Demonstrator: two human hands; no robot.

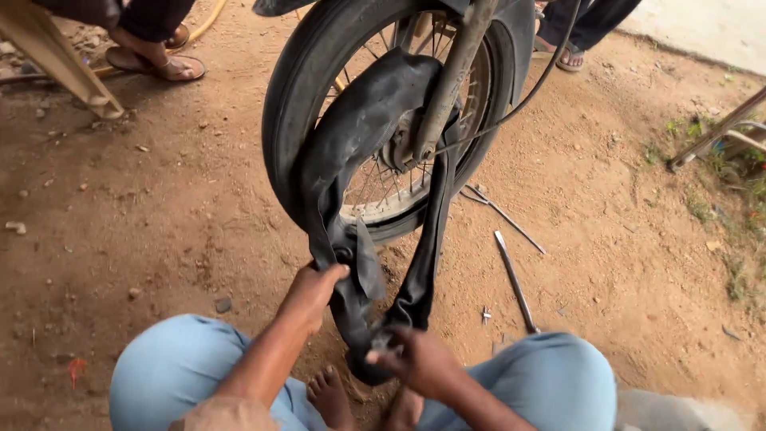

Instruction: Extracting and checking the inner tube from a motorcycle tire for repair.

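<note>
I look down on bare reddish-brown dirt ground (pixel 159 199), scattered with small stones and lit by soft, even daylight. A slanted wooden leg (pixel 56 56) stands at the upper left, near a sandalled foot (pixel 155 65). Another sandalled foot (pixel 568 56) shows at the top right. Pale concrete (pixel 710 28) fills the far right corner, with sparse grass (pixel 718 168) below it.

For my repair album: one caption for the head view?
Both hands, left hand and right hand, grip a black inner tube hanging from a motorcycle wheel.
</note>
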